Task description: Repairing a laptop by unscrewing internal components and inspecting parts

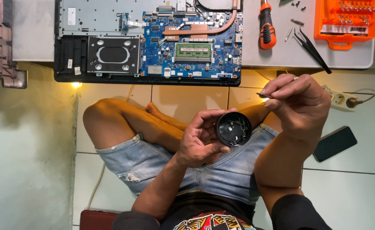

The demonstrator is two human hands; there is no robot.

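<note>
My left hand (200, 140) holds a small round black plastic part (233, 128), its hollow inside facing me, above my lap. My right hand (300, 102) is just right of it and a little higher, thumb and fingers pinched on a tiny dark piece (263, 95), too small to identify. The two hands are close but do not touch. I sit cross-legged on a tiled floor in denim shorts.
An opened laptop (149, 42) with bare blue circuit board lies on a low white table (281, 55). An orange-black screwdriver (267, 25), black tweezers (313, 49), loose screws and an orange bit tray (346, 21) lie there. A phone (334, 143) and power strip (338, 99) sit on the floor at right.
</note>
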